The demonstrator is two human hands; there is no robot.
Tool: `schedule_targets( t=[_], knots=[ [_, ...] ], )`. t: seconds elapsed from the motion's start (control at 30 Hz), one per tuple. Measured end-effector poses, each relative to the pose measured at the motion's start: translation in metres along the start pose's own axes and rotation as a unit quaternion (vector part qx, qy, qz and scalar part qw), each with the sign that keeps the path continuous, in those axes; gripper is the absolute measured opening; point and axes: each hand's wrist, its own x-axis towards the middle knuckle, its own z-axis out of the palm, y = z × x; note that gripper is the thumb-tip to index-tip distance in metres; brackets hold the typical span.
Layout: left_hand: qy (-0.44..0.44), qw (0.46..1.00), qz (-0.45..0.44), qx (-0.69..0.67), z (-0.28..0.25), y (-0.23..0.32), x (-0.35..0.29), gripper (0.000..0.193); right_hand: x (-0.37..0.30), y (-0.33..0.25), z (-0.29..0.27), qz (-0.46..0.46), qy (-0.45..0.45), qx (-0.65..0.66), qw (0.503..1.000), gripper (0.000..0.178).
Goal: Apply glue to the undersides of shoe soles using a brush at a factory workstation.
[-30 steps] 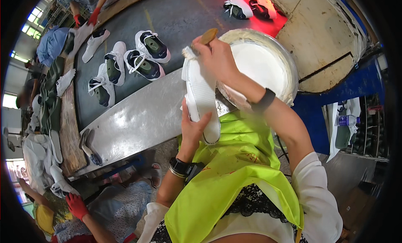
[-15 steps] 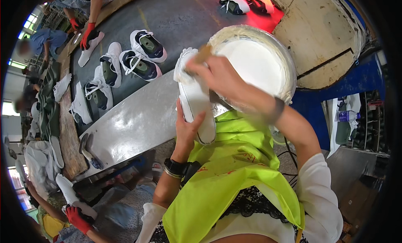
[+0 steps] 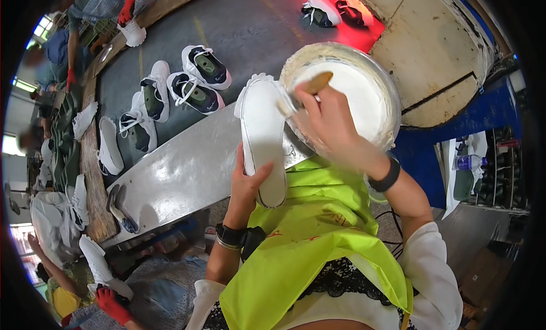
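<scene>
My left hand point(image 3: 249, 182) grips a white shoe sole point(image 3: 263, 139) near its lower end, thumb on the face and fingers along the left edge. The sole has a wavy rim at its far end. My right hand point(image 3: 335, 122) is closed on a brush with a wooden handle point(image 3: 317, 82). The brush's bristles, blurred, are at the sole's right edge. Just beyond my right hand stands a round tub point(image 3: 392, 100) of white liquid, its rim crusted with residue.
A metal ledge point(image 3: 187, 165) runs beside a dark conveyor belt point(image 3: 239, 28) carrying several white shoes point(image 3: 205, 67). Two more shoes point(image 3: 321, 10) sit under red light. Co-workers' red-gloved hands point(image 3: 112, 305) hold shoe parts at the left. A tool point(image 3: 120, 210) lies on the ledge.
My right hand and brush have moved right, from the sole's far end to its right edge. The sole has shifted slightly down. A co-worker's gloved hand at upper left has moved up.
</scene>
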Motion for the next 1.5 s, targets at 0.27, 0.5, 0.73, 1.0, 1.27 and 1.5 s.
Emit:
schedule_targets(
  t=[0.27,0.5,0.73,1.0,1.27,1.5],
  knots=[
    [0.031,0.999,0.000,-0.006,0.001,0.023,-0.008,0.072,-0.020,-0.005,0.004,0.081,-0.025,0.029,0.996,0.023],
    [-0.055,0.995,0.023,0.080,0.028,0.124,0.180,0.057,0.005,0.003,-0.071,0.110,0.044,0.140,0.983,0.020],
    [0.032,0.987,-0.015,0.159,0.114,0.079,0.487,0.090,0.009,0.051,-0.103,0.218,0.059,0.220,0.949,0.017],
    [0.027,0.920,0.081,0.382,0.121,0.030,0.554,0.101,0.038,0.080,-0.098,0.243,0.051,0.219,0.944,0.018],
    [0.291,0.616,0.320,0.658,-0.018,0.108,0.358,0.105,0.033,0.078,-0.113,0.204,0.034,0.250,0.946,0.019],
    [0.400,0.773,-0.012,0.493,-0.052,0.076,0.384,0.086,0.027,0.060,-0.102,0.190,0.019,0.261,0.946,0.018]
  ],
)
